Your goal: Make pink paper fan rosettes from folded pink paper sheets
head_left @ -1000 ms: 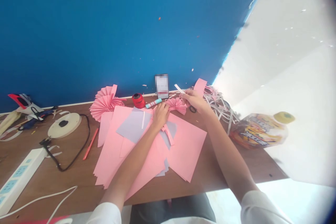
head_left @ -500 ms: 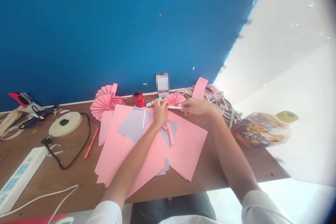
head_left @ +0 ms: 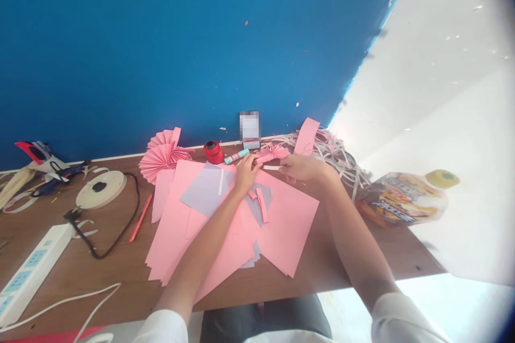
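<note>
My left hand is closed, its fingertips pinching the left end of a pink pleated paper. My right hand is closed at the right side, its fingers on the end of a narrow white paper strip just below the pleats. Whether it also touches the pleated paper cannot be made out. Under my forearms lie overlapping pink paper sheets and a lilac sheet. Small folded pink strips rest beside my left wrist. A glue stick lies just behind my left hand.
Pink paper fans and a red round container stand by the wall. A phone leans there. Paper shreds and a bottle are at right. A red pen, cable reel and power strip lie left.
The pleated paper, which lay behind the white strip, is now between my hands, with the strip below it. My left hand has shifted slightly down, off the glue stick's end.
</note>
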Demonstrator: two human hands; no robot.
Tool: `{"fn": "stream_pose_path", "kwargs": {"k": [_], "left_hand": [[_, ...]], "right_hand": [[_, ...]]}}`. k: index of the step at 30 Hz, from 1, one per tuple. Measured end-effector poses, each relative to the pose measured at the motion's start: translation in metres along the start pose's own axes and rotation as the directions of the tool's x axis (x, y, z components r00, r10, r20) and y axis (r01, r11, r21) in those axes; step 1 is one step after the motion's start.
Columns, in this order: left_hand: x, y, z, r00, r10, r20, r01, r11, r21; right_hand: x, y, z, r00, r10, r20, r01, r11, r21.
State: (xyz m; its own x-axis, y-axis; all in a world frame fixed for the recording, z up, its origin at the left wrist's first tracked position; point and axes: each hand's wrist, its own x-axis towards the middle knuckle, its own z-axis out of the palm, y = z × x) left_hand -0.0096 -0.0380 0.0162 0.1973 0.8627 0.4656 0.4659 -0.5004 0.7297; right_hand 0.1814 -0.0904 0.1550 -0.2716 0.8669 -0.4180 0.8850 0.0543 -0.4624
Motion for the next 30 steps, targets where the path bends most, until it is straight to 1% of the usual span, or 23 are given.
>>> {"fn": "stream_pose_path", "kwargs": {"k": [4, 6, 8, 10, 13, 17, 18, 20, 22, 24, 25, 27, 30], "left_hand": [[0.000, 0.002, 0.001, 0.999, -0.043, 0.010, 0.044, 0.993, -0.105], [0.001, 0.000, 0.003, 0.997, -0.070, 0.024, 0.073, 0.980, -0.186], [0.003, -0.004, 0.005, 0.997, -0.070, 0.041, 0.079, 0.960, -0.270], [0.004, -0.008, 0.006, 0.997, -0.055, 0.058, 0.071, 0.939, -0.335], [0.006, -0.010, 0.006, 0.996, -0.015, 0.086, 0.048, 0.914, -0.404], [0.006, -0.010, 0.005, 0.997, 0.026, 0.078, 0.015, 0.879, -0.476], [0.006, -0.010, 0.006, 0.997, 0.022, 0.075, 0.018, 0.873, -0.487], [0.005, -0.011, 0.007, 0.996, -0.007, 0.090, 0.053, 0.855, -0.516], [0.004, -0.012, 0.009, 0.992, -0.049, 0.113, 0.104, 0.823, -0.559], [0.004, -0.014, 0.011, 0.989, -0.078, 0.129, 0.140, 0.795, -0.590], [0.004, -0.015, 0.012, 0.988, -0.085, 0.130, 0.146, 0.789, -0.597], [0.005, -0.017, 0.014, 0.988, -0.088, 0.124, 0.146, 0.779, -0.610], [0.007, -0.019, 0.016, 0.992, -0.069, 0.103, 0.119, 0.760, -0.639]], "right_hand": [[0.005, 0.005, 0.002, 0.999, -0.043, 0.006, 0.043, 0.998, 0.047], [0.007, 0.008, 0.001, 0.995, -0.094, 0.028, 0.092, 0.992, 0.084], [0.007, 0.010, -0.002, 0.986, -0.163, 0.038, 0.157, 0.977, 0.142], [0.006, 0.011, -0.005, 0.980, -0.201, 0.000, 0.197, 0.962, 0.190], [0.005, 0.008, -0.007, 0.980, -0.176, -0.095, 0.193, 0.960, 0.202], [0.006, 0.002, -0.003, 0.970, -0.214, -0.114, 0.237, 0.935, 0.263], [0.007, 0.000, -0.002, 0.970, -0.203, -0.132, 0.233, 0.932, 0.277], [0.009, -0.004, 0.001, 0.974, -0.119, -0.195, 0.171, 0.945, 0.278], [0.011, -0.006, 0.002, 0.970, -0.014, -0.243, 0.077, 0.964, 0.253], [0.012, -0.006, 0.003, 0.973, 0.041, -0.226, 0.008, 0.977, 0.213], [0.013, -0.004, 0.003, 0.978, 0.045, -0.202, -0.005, 0.981, 0.194], [0.014, 0.000, 0.003, 0.987, 0.013, -0.158, 0.015, 0.984, 0.176], [0.018, 0.009, 0.004, 0.984, -0.101, -0.144, 0.131, 0.968, 0.213]]}}
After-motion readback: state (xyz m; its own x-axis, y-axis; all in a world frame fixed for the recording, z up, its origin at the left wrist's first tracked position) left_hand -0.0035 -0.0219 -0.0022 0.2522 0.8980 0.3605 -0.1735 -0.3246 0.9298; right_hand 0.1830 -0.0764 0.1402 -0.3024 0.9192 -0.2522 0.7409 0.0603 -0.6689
